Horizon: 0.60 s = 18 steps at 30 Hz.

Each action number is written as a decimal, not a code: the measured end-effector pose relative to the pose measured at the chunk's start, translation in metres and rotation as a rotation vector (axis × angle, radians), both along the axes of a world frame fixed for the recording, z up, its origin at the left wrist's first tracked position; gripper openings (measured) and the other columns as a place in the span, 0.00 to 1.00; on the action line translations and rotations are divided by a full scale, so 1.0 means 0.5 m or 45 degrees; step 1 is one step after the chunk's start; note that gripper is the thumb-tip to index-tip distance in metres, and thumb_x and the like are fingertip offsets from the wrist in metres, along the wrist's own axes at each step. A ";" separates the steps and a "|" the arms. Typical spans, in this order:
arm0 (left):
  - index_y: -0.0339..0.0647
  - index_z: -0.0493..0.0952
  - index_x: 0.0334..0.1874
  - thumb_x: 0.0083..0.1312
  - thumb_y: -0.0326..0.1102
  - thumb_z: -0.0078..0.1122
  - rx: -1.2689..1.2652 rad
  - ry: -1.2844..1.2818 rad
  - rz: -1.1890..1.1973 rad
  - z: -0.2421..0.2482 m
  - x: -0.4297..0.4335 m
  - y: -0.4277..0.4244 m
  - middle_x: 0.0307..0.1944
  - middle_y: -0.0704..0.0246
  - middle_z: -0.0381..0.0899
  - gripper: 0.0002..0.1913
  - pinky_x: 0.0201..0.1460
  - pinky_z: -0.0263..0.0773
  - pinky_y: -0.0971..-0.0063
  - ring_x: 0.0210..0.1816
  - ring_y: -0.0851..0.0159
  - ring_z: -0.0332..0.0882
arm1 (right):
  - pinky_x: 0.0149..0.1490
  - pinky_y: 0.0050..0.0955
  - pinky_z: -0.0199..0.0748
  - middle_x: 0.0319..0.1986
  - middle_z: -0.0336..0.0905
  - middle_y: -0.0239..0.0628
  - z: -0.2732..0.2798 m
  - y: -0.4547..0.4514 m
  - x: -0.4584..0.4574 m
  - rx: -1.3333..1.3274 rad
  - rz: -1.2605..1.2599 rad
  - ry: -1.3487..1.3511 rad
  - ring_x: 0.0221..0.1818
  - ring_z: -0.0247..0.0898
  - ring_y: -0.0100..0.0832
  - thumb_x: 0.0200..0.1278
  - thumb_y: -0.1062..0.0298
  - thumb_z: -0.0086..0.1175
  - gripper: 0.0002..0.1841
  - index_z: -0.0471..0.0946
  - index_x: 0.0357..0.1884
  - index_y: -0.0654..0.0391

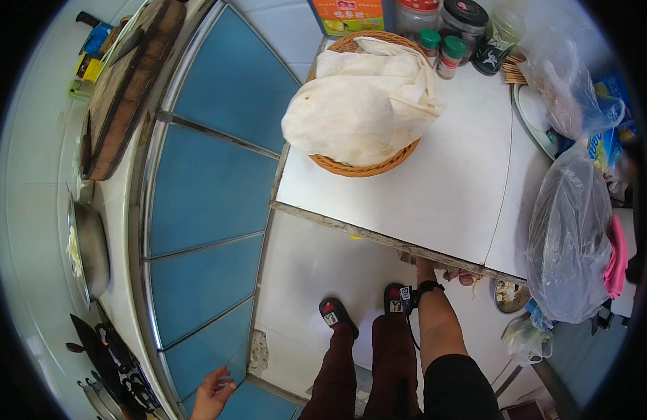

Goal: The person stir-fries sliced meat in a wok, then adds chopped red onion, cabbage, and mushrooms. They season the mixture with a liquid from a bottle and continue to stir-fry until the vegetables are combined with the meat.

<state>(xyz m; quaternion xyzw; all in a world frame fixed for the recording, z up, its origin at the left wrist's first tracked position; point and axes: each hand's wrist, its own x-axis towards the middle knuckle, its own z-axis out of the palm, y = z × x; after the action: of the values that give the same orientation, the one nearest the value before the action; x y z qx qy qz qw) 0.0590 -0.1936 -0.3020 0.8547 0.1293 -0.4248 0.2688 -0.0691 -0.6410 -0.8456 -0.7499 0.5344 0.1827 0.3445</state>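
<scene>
My left hand [215, 391] hangs at the lower left with fingers loosely apart and nothing in it, near the blue cabinet doors [208, 199]. My right hand [425, 266] reaches under the edge of the white tabletop [449, 194]. Its fingers are hidden there, so what it touches cannot be seen. Beside that wrist, several small reddish-brown roundish things [464, 276] show below the edge. On the tabletop stands a wicker basket [365, 170], covered by an off-white cloth [355, 115].
Jars [462, 23] and green-capped shakers [450, 56] line the table's back. Plastic bags [570, 231] crowd the right side. A metal bowl of food [509, 295] sits low on the right. On the left counter are a thick wooden chopping board [129, 89] and a steel basin [95, 252].
</scene>
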 end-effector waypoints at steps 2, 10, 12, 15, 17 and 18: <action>0.37 0.66 0.66 0.67 0.32 0.57 0.041 -0.064 -0.034 0.017 -0.011 -0.002 0.52 0.64 0.77 0.25 0.51 0.73 0.74 0.49 0.65 0.76 | 0.58 0.40 0.69 0.52 0.75 0.48 0.037 0.011 0.000 -0.006 -0.062 -0.003 0.55 0.70 0.47 0.51 0.55 0.59 0.29 0.73 0.54 0.61; 0.35 0.68 0.61 0.62 0.27 0.63 -0.305 -0.432 0.101 0.159 -0.013 0.004 0.57 0.63 0.67 0.25 0.49 0.76 0.73 0.51 0.63 0.77 | 0.34 0.28 0.74 0.27 0.77 0.34 0.398 0.085 0.047 1.091 0.816 0.091 0.32 0.77 0.30 0.59 0.52 0.57 0.16 0.78 0.34 0.58; 0.36 0.68 0.62 0.61 0.25 0.62 -0.392 -0.555 0.176 0.227 -0.021 0.018 0.59 0.64 0.65 0.25 0.50 0.75 0.73 0.52 0.63 0.76 | 0.35 0.30 0.74 0.27 0.78 0.33 0.505 0.106 0.089 1.034 1.050 -0.057 0.33 0.77 0.31 0.60 0.53 0.57 0.15 0.78 0.36 0.57; 0.38 0.68 0.62 0.60 0.22 0.60 -0.516 -0.761 0.377 0.325 -0.048 0.065 0.60 0.65 0.64 0.26 0.49 0.75 0.74 0.52 0.63 0.76 | 0.39 0.35 0.75 0.31 0.80 0.37 0.667 0.140 0.196 0.689 1.907 -0.442 0.36 0.78 0.35 0.60 0.54 0.56 0.17 0.78 0.44 0.56; 0.38 0.68 0.62 0.59 0.20 0.59 -0.543 -0.925 0.491 0.380 -0.074 0.114 0.60 0.64 0.64 0.26 0.49 0.76 0.74 0.51 0.63 0.76 | 0.42 0.37 0.75 0.33 0.81 0.39 0.782 0.181 0.303 0.332 2.362 -0.648 0.37 0.78 0.38 0.60 0.55 0.56 0.20 0.77 0.49 0.56; 0.38 0.68 0.62 0.58 0.20 0.59 -0.530 -0.963 0.585 0.405 -0.094 0.140 0.60 0.65 0.64 0.27 0.49 0.75 0.75 0.51 0.64 0.75 | 0.46 0.38 0.74 0.38 0.80 0.43 0.847 0.196 0.339 0.482 2.065 -0.567 0.42 0.76 0.42 0.60 0.54 0.54 0.19 0.78 0.46 0.57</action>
<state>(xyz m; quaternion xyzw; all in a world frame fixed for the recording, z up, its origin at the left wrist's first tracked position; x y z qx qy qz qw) 0.0122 -0.1234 -0.0994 0.8266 0.1204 -0.0311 0.5489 0.1005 -0.5430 -0.4220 -0.8481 -0.2858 0.3071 0.3236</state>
